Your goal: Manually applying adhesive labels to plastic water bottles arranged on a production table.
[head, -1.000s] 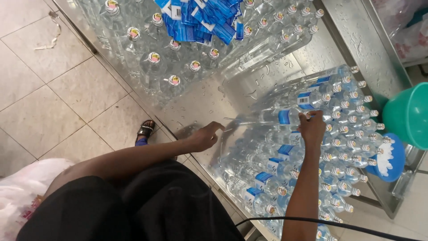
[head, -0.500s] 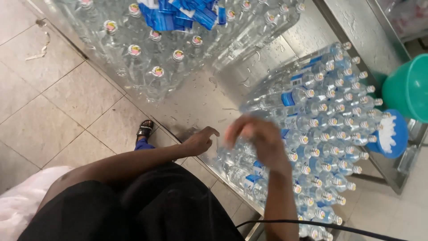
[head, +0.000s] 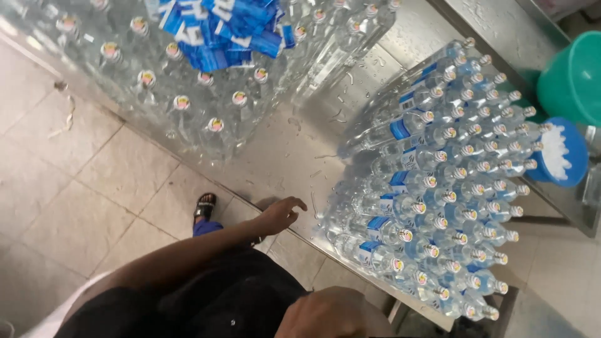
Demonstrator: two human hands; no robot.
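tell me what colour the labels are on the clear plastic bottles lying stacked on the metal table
Blue, on the clear plastic bottles stacked on the metal table; the head view shows it.

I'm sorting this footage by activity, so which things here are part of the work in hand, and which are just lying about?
In the work:
left hand, resting on the wet metal table
right hand, drawn back near the body
stack of lying water bottles
upright bottles
blue labels

Lying about:
green basin
blue bowl
paper scrap on the floor
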